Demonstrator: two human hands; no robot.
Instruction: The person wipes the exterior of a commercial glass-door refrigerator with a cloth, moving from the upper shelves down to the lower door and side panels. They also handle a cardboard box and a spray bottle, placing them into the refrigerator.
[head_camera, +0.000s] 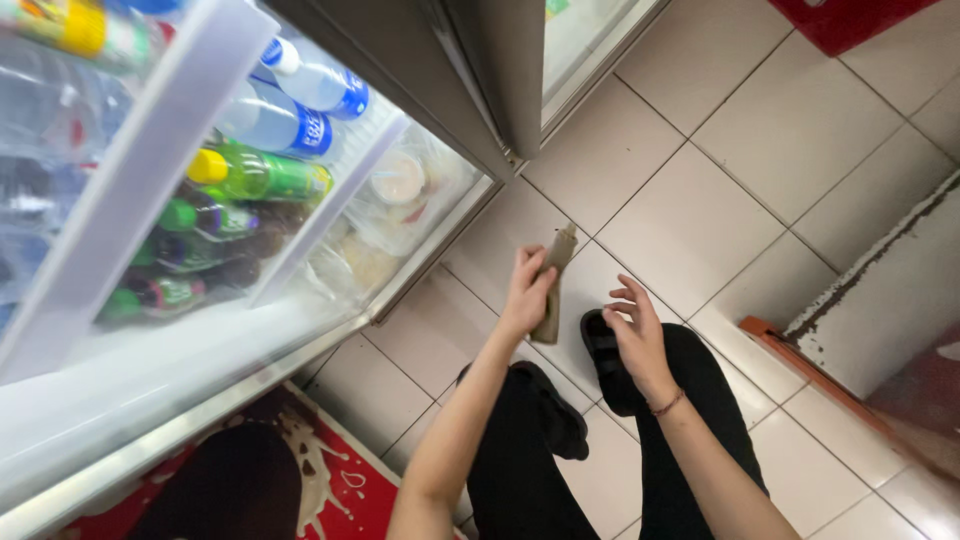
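The left hand (527, 290) is closed around the middle of a drab brown cloth (553, 285), held over the tiled floor (700, 230) beside an open fridge (200, 250). The right hand (635, 335) hovers open, empty (fingers spread). A firmer two-handed grip would likely steady it. The cloth hangs lengthwise, roughly upright, its top tilted slightly right.

Left hand (527, 290) grips a brown cloth (553, 285); right hand (636, 335) hovers open beside it.

Two hands (527, 290) (637, 335), one brown cloth (553, 285), two blue-label bottles (275, 122) (322, 85).
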